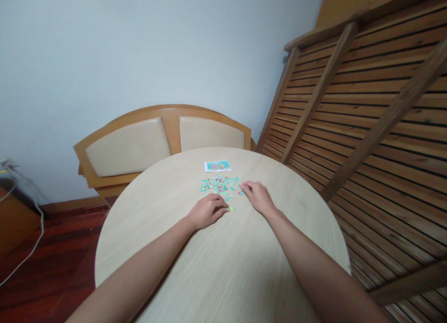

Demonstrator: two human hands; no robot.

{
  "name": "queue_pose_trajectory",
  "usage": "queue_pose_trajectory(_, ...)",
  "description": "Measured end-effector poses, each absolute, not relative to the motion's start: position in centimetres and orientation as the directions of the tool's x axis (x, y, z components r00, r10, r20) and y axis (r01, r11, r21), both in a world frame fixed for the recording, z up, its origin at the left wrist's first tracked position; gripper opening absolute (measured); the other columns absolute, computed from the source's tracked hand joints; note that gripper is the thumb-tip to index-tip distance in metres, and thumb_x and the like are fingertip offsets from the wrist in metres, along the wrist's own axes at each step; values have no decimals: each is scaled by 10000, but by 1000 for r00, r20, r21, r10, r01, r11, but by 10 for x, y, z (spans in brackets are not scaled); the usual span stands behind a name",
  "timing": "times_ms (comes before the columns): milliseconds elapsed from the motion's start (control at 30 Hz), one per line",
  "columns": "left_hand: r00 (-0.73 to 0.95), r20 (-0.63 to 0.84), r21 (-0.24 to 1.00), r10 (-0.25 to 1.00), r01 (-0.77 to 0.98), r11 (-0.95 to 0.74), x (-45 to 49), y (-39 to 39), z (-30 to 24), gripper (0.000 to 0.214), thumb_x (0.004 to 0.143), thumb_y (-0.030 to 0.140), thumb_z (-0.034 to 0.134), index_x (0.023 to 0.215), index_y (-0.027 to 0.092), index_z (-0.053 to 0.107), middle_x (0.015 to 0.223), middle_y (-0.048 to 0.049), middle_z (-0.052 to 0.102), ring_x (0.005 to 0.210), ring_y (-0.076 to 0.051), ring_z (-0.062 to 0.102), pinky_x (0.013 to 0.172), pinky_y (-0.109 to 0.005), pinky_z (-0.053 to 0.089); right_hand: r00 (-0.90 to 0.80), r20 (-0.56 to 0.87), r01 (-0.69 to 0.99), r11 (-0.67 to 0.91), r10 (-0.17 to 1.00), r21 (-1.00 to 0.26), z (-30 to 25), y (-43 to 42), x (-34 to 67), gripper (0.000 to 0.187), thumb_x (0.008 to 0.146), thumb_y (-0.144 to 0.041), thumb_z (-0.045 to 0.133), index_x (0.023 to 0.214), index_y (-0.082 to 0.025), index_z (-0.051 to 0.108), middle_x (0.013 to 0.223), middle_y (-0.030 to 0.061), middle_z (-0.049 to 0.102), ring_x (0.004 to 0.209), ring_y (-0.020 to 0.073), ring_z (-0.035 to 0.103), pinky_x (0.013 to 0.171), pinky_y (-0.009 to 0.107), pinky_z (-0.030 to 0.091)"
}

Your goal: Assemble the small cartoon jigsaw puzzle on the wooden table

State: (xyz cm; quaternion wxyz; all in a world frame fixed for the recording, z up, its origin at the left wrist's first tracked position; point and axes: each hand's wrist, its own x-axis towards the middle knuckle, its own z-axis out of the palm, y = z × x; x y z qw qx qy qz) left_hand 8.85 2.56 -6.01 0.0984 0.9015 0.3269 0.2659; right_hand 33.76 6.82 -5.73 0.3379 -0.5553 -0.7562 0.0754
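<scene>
A loose heap of small jigsaw puzzle pieces (217,184), mostly teal with some pink, white and dark bits, lies on the round table (167,192). My left hand (208,211) rests at the near side of the heap, thumb and fingers closed at the edge of a small yellow-green puzzle piece (231,209). To the right of the heap, my right hand (259,195) has its fingertips pinched at a tiny teal piece, mostly hidden by them. Just below those fingertips lie a few pink and teal pieces (240,193). Behind the heap is a picture card (218,166) with cartoon figures on teal.
A bench with a padded wooden backrest (167,109) stands beyond the table against the pale wall (167,48). Slatted wooden panels (349,122) lean close on the right. At the left, a white cable (42,223) hangs down to the dark red floor (70,248).
</scene>
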Motion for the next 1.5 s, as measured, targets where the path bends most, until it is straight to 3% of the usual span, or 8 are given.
queue_pose_trajectory(100,636,411,360,654,546,-757,85,24,-60,272,969,363,546,1154,207,670,1118,-84,654,1078,-206,581,988,-350,466,-198,389,714,404,900,-571,-49,59,334,259,973,-368,499,980,-208,703,814,36,713,795,190,632,762,291,436)
queue_pose_trajectory(300,619,386,342,684,593,-729,84,22,-60,219,953,313,559,1100,193,668,1124,-78,655,1087,-210,579,1001,-357,469,-482,313,466,542,818,-699,-31,38,324,233,935,-347,549,970,-179,705,971,53,735,900,181,656,832,288,469)
queue_pose_trajectory(433,629,369,325,684,603,-729,85,21,-56,209,948,289,560,1097,192,670,1123,-75,656,1082,-213,579,996,-357,472,-554,258,439,541,792,-718,-26,30,319,188,893,-324,606,919,-174,716,888,44,728,840,174,653,787,280,476)
queue_pose_trajectory(633,645,357,323,676,594,-737,83,20,-57,229,956,297,546,1134,201,654,1135,-71,656,1095,-212,578,1004,-353,467,-576,192,377,467,794,-800,-35,33,323,201,856,-264,624,1024,-156,648,810,33,702,770,161,656,693,254,483)
queue_pose_trajectory(967,672,335,332,660,571,-751,81,20,-54,255,971,321,516,1142,203,663,1145,-78,653,1101,-210,573,1005,-350,462,-650,85,416,447,755,-792,-30,28,319,223,811,-258,648,976,-141,742,834,49,729,751,157,637,667,237,466)
queue_pose_trajectory(1200,673,346,331,654,565,-756,80,21,-56,259,979,339,509,1126,207,676,1139,-76,650,1097,-210,577,1004,-347,463,-670,111,464,531,734,-709,-32,28,315,238,781,-172,604,949,-165,772,757,14,704,672,136,587,603,221,399)
queue_pose_trajectory(1500,672,339,333,659,569,-752,81,20,-55,248,967,318,526,1127,207,681,1133,-75,653,1101,-207,577,1008,-339,461,-666,153,493,585,730,-644,-32,27,312,213,793,-147,594,907,-171,773,785,28,724,688,144,611,627,226,417)
